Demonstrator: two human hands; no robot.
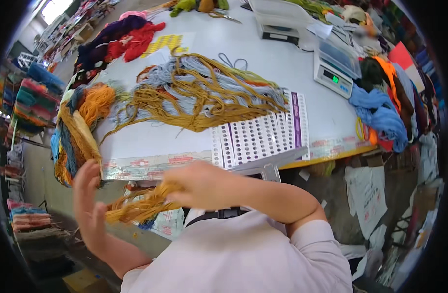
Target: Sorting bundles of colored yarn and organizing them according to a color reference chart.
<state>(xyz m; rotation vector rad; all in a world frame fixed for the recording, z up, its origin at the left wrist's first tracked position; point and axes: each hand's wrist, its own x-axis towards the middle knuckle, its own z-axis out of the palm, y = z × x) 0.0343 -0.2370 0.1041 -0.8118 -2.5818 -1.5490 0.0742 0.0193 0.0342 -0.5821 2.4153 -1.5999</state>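
Note:
My right hand (199,184) is closed around one end of a golden-yellow bundle of yarn (138,204), just off the table's front edge. The bundle stretches leftward in loose, slightly blurred strands. Beside its other end my left hand (91,211) is raised, fingers apart and gripping nothing. On the white table (282,53) beyond my hands lies a heap of mustard-brown and pale blue-grey yarn hanks (199,100). White cards with purple strips and rows of dark dots (256,136) lie partly under its right end. Orange, tan and grey-blue hanks (80,122) hang over the table's left corner.
A digital scale (334,78) bearing a clear plastic box stands at the right, with another scale (277,35) farther back. Scissors (228,17) lie at the far edge. Red and purple yarn (136,43) is piled far left, blue yarn (378,110) at the right corner.

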